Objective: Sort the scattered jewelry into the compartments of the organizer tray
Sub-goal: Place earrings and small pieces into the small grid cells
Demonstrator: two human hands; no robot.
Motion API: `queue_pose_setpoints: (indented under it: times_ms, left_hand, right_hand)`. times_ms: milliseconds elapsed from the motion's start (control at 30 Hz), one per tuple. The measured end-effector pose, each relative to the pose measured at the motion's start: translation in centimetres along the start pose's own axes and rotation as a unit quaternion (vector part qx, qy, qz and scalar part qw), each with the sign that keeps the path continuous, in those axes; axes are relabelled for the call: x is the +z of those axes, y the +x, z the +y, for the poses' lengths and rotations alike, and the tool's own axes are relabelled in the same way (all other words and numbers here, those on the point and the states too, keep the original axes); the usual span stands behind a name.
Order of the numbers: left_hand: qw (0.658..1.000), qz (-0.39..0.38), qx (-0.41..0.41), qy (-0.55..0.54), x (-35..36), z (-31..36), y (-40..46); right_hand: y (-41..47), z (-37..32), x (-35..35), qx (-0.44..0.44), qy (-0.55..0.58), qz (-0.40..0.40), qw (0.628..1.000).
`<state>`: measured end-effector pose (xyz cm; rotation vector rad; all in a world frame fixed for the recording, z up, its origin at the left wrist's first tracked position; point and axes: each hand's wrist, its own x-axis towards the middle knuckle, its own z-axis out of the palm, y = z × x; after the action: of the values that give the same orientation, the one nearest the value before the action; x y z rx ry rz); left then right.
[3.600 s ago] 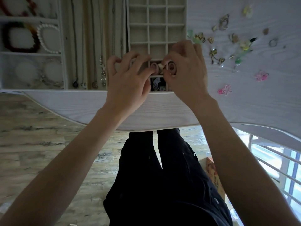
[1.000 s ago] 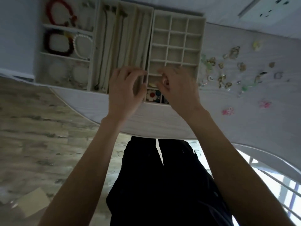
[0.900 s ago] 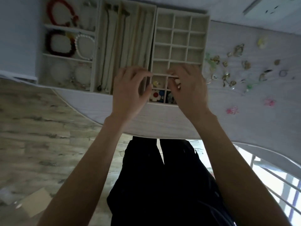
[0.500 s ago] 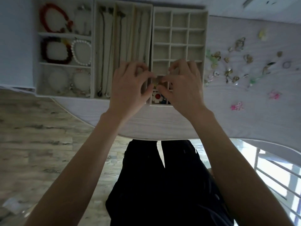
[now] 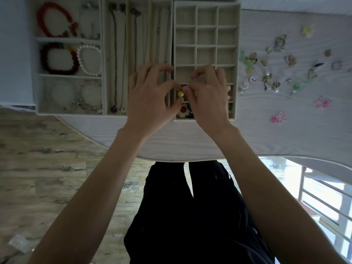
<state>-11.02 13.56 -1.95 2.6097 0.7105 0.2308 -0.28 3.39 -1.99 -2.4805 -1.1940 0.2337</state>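
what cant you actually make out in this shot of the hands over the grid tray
Head view only:
- Yellow bead: which of the left hand or right hand actually holds it; the fingertips crowd it.
- Grid tray: its near compartments, covered by both hands.
- Scattered jewelry on the table: too small and blurred to tell piece types.
- Necklace tray: far end cut off by the top edge.

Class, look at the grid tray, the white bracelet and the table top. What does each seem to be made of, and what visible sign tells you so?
Grid tray: probably fabric-lined board, since its beige walls look matte and soft.
White bracelet: pearl-like beads, round and faintly glossy; real or imitation cannot be told.
Table top: pale wood or wood-look laminate, showing printed-looking grain lines.
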Motion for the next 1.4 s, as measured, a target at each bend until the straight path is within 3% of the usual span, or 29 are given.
queue_pose_setpoints:
  times_ms: [333, 600, 867, 1400]
  left_hand:
    - [0.999, 0.037, -0.034, 0.015, 0.4, 0.9, 0.0]
    - [0.997, 0.056, -0.014, 0.042, -0.2, 0.0, -0.9]
    - [0.998, 0.056, -0.012, 0.039, -0.2, 0.1, -0.9]
    - [0.998, 0.050, -0.018, 0.038, 0.0, 0.2, -0.8]
  right_hand:
    - [-1.0, 0.7, -0.7, -0.040, -0.024, 0.056, 0.997]
    - [-0.3, -0.5, -0.3, 0.049, -0.015, 0.040, 0.998]
    - [-0.6, -1.3, -0.2, 0.045, -0.085, 0.069, 0.993]
    - [-0.9, -1.2, 0.1, 0.033, -0.018, 0.085, 0.996]
